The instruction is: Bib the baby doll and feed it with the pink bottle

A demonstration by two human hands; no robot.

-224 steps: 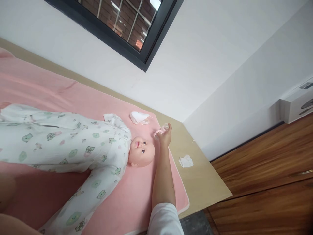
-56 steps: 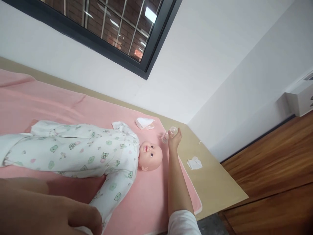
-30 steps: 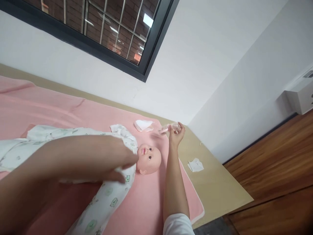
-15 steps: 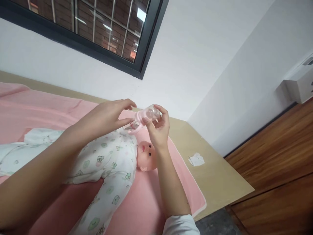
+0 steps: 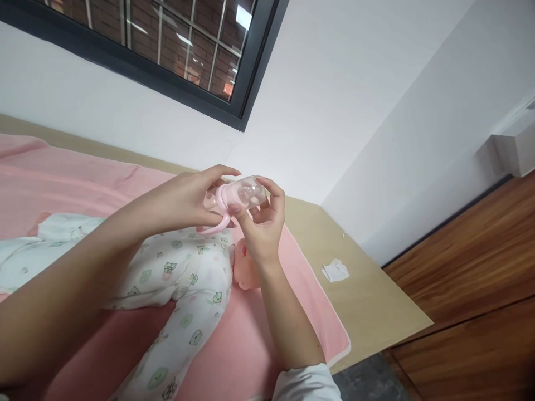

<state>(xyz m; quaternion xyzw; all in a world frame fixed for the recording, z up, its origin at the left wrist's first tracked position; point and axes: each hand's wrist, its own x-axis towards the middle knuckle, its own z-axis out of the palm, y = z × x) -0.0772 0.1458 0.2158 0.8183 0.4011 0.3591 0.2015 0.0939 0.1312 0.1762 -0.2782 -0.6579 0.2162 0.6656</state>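
I'm holding the clear bottle (image 5: 249, 192) aloft near the doll (image 5: 194, 273), right hand (image 5: 265, 225) gripping its right end, left hand (image 5: 194, 192) cupping its left; I'm judging it light, stiff, slick, surest by the pink handle (image 5: 220, 225).

soft light washes the wall (image 5: 330, 94), glare dots the window (image 5: 200, 53), and the view's edges seem stretched.

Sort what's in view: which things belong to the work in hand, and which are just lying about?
Work in hand, it seems:
pink-and-clear bottle, held in left hand and right hand
doll, lying on pink blanket

Just lying about, apparently:
crumpled white tissue on the table
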